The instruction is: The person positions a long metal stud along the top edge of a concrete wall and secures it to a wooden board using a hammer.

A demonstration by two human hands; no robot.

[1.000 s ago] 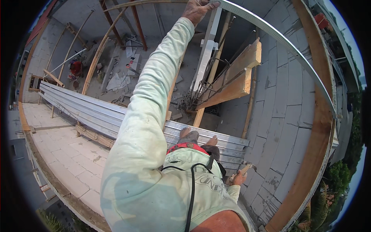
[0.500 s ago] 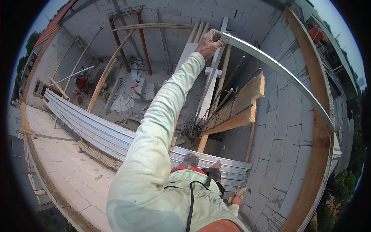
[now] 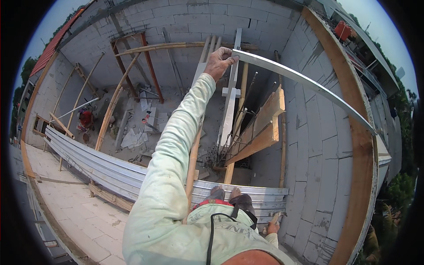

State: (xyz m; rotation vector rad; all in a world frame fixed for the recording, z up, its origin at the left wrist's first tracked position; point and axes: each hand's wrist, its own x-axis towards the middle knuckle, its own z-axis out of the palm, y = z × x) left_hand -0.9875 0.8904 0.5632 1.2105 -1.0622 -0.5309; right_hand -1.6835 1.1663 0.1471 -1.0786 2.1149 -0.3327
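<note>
My left hand (image 3: 219, 62), arm stretched far forward, pinches the near end of a long, thin metal channel (image 3: 304, 80) between thumb and fingers. The channel slants right, and its other end meets the wooden board (image 3: 364, 150) along the top of the right wall. Low by my right side, my right hand (image 3: 272, 228) is closed round a hammer (image 3: 276, 217) with a wooden handle, partly hidden by the hand. My bare feet (image 3: 235, 193) are on ribbed metal decking sheets (image 3: 265, 193).
Beyond the decking the floor drops to a lower room with rubble and boards (image 3: 134, 139). Bamboo poles (image 3: 119, 101), steel rebar and a timber formwork panel (image 3: 260, 126) rise ahead. A person in red (image 3: 85, 118) crouches below left. Block walls (image 3: 313, 132) surround the space.
The view has shifted, so most things sit further left. The channel has tipped to show its broader side and looks straighter. Both hands keep their hold.
</note>
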